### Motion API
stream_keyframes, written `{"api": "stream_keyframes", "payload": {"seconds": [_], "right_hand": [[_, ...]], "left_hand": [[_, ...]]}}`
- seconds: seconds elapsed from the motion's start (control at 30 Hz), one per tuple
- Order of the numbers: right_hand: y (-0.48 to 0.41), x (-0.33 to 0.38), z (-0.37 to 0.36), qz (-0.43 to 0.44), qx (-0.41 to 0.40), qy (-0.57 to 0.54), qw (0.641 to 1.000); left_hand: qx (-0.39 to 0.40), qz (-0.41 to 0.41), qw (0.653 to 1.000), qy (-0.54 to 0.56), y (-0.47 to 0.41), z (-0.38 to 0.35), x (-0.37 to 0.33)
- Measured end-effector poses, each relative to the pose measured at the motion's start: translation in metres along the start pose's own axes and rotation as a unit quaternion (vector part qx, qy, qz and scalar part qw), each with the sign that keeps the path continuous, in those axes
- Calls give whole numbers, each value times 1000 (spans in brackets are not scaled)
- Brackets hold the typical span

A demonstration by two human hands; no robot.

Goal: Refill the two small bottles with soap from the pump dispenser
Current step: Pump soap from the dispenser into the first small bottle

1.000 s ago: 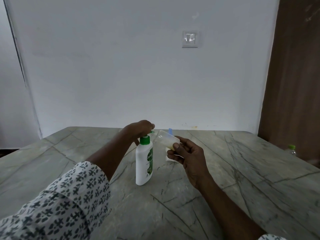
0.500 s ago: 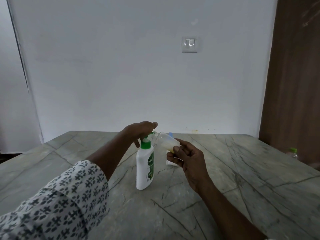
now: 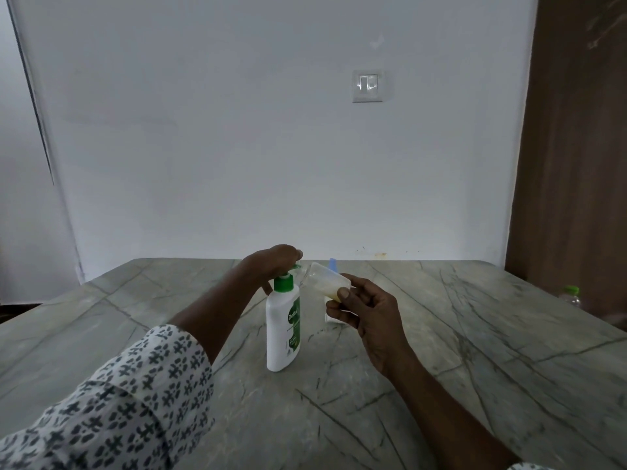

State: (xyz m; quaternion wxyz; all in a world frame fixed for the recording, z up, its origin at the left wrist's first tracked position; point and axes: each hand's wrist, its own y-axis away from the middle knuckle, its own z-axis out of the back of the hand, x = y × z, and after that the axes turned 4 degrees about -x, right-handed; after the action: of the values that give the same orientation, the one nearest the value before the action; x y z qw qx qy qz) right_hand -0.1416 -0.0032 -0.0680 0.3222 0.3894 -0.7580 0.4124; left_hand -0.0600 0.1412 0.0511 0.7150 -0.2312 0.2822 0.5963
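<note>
The grey marble table [image 3: 475, 351] carries one white pump dispenser [image 3: 282, 329], upright near the middle, green collar and green label facing right; its opaque body hides how much soap it contains. My left hand [image 3: 271, 264] rests palm-down on the pump head, fingers curled over it, gripping nothing else. My right hand [image 3: 368, 308] pinches one small clear bottle [image 3: 324, 283] between thumb and fingers, tilted with its mouth at the green nozzle; pale yellowish soap pools along its lower side. A second small white bottle [image 3: 329, 315] stands behind my right hand, mostly hidden, contents unclear. One green-capped bottle [image 3: 571, 295] shows past the table's right edge.
</note>
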Motion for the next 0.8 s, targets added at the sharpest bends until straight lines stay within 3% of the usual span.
{"api": "stream_keyframes", "payload": {"seconds": [0.33, 0.8], "right_hand": [[-1, 2, -2, 5, 7, 5, 1000], [0, -2, 1, -3, 5, -3, 1000]], "left_hand": [[36, -12, 999, -31, -2, 12, -8], [8, 10, 1000, -9, -6, -2, 0]]}}
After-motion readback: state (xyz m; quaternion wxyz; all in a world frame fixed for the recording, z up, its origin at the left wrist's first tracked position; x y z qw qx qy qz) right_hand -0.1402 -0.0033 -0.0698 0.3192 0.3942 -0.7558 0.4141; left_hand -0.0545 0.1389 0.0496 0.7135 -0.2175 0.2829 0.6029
